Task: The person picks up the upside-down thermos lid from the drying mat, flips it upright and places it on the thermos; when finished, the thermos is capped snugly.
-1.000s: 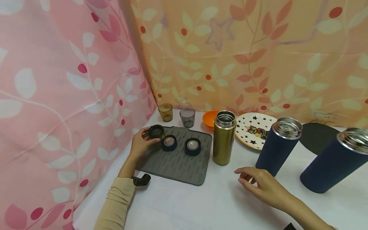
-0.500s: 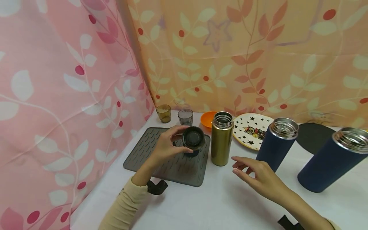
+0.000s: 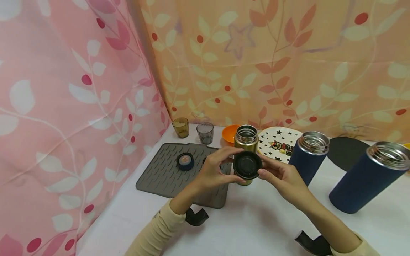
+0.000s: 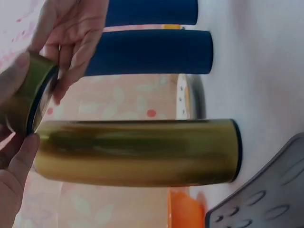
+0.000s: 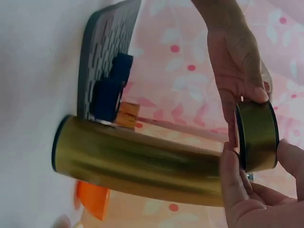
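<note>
Both hands hold a gold-sided bottle lid with a dark round face, in front of the gold bottle. My left hand pinches its left side between thumb and fingers. On the opposite side, my right hand grips it with the thumb at the near edge. The gold bottle stands upright with its mouth uncovered, partly hidden by the lid and hands in the head view. Two dark blue lids lie on the grey ridged mat; one lid shows plainly, the other is mostly behind my left hand.
To the right stand two navy bottles without lids, a nearer bottle and another bottle. Behind are an amber glass, a grey glass, an orange bowl, a star-patterned plate and a dark round mat.
My left hand has lifted the gold-sided lid off the grey mat and carried it right to the gold bottle. My right hand has moved slightly left and taken hold of the lid too.
</note>
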Demonstrator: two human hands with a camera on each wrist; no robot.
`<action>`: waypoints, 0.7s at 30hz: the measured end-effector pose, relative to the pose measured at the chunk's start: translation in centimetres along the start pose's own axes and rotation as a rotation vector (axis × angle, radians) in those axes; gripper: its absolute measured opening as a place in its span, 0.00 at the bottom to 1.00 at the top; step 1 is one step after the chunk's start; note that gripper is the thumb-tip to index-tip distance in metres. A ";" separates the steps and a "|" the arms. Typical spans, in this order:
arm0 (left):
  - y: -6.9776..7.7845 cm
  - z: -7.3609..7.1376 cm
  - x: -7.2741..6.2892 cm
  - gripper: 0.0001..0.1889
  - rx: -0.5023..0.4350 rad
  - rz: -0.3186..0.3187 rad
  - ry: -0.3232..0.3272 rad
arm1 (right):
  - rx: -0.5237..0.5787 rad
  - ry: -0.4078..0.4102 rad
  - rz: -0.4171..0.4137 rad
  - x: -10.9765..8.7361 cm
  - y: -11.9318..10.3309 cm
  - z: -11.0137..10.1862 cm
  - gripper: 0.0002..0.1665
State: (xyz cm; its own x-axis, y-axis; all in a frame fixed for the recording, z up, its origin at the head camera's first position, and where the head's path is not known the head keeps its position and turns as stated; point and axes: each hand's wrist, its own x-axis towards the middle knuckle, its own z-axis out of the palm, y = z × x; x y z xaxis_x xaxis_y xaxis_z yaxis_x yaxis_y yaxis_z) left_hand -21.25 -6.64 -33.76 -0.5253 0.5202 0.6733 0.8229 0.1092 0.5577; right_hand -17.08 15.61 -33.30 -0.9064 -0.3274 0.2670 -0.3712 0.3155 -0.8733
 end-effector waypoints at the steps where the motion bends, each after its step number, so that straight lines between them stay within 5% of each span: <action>1: 0.1 0.1 -0.1 0.37 -0.031 -0.024 0.001 | 0.038 -0.004 0.011 0.0 0.1 -0.1 0.29; 7: 0.2 -0.3 -0.3 0.28 -0.278 -0.251 -0.006 | 0.119 0.004 0.038 -0.1 0.0 -0.2 0.28; 13: 0.4 -0.7 -0.2 0.27 -0.412 -0.514 -0.027 | 0.141 0.002 0.045 -0.2 -0.2 -0.3 0.28; 17: 0.6 -0.6 -0.2 0.24 -0.446 -0.544 -0.011 | 0.141 0.006 0.047 -0.1 -0.2 -0.3 0.28; 21: 0.8 -0.4 -0.3 0.25 -0.466 -0.472 0.045 | 0.146 -0.007 0.053 -0.1 -0.1 -0.4 0.28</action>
State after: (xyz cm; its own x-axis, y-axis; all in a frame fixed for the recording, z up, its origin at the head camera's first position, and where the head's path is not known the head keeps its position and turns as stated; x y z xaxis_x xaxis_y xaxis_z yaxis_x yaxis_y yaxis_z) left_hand -20.54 -7.03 -33.31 -0.8231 0.4696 0.3194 0.3279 -0.0661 0.9424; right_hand -17.02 15.92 -33.08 -0.9224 -0.3200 0.2162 -0.2889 0.2002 -0.9362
